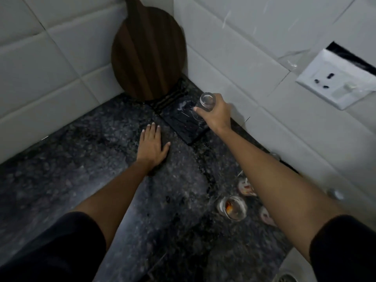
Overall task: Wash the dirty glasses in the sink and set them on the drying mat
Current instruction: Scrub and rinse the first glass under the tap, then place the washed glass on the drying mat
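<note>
My right hand [216,113] grips a clear glass [204,104], held upside down and tilted, just above the black drying mat [183,124] near the wall corner. Whether the glass touches the mat I cannot tell. My left hand [153,146] lies flat, fingers apart, on the dark granite counter [91,159] left of the mat. Dirty glasses with orange-brown residue stand on the counter under my right forearm: one glass [233,208] in full view, another glass [245,187] and a third glass [266,217] partly hidden by the arm.
A round dark wooden cutting board [148,58] leans in the tiled corner behind the mat. A white wall socket [335,78] sits on the right wall. The sink's drain [284,278] shows at the bottom right edge.
</note>
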